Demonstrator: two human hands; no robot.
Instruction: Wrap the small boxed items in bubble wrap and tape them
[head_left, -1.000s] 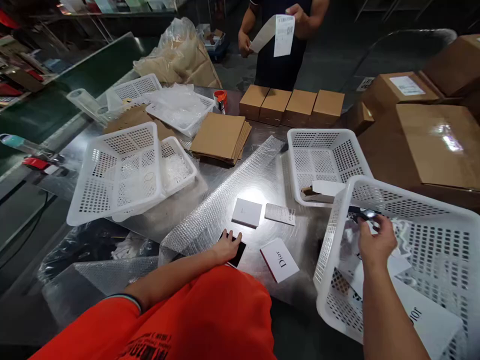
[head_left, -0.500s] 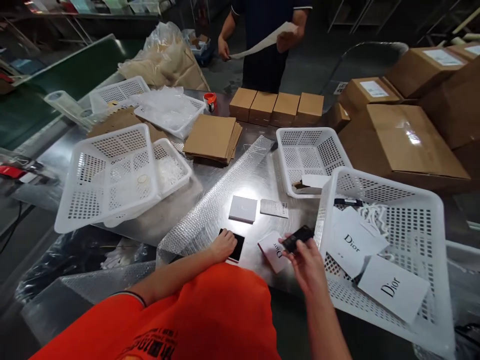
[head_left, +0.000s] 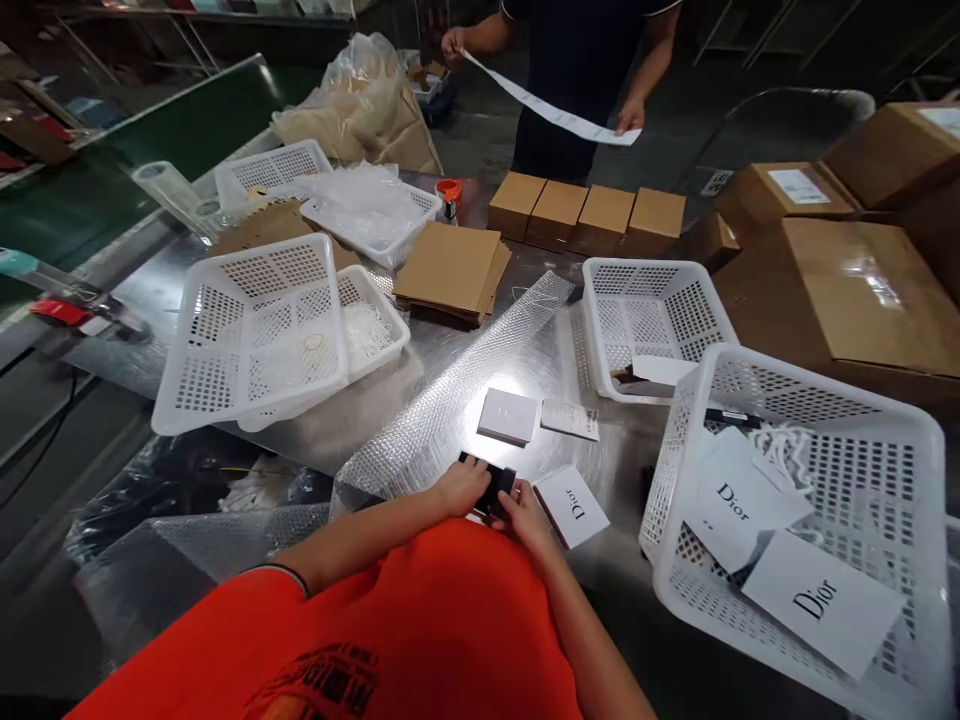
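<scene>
My left hand (head_left: 463, 487) is closed on the left edge of a flat, white-rimmed piece with a black face, mostly hidden at my waist. From the right, my right hand (head_left: 523, 510) pinches a small dark black object (head_left: 498, 488) over that piece; its exact kind I cannot make out. To the right lies a white "Dior" box or booklet (head_left: 576, 505) with a dark red edge. Just beyond my hands sit a light grey box (head_left: 508, 415) with faint lettering and a printed paper slip (head_left: 570, 419). Bubble wrap (head_left: 442, 400) runs beneath on the metal table.
A large white basket (head_left: 911, 500) with Dior envelopes stands at right, another basket (head_left: 660, 268) behind it. More baskets (head_left: 176, 370) are at left. Cardboard sheets (head_left: 450, 268), small cartons (head_left: 559, 205) and large cartons (head_left: 885, 290) stand beyond. A co-worker (head_left: 570, 60) holds a paper sheet.
My right hand has moved left with the black object, from above the Dior piece to beside my left hand. The co-worker's sheet has shifted, and the view has turned slightly left.
</scene>
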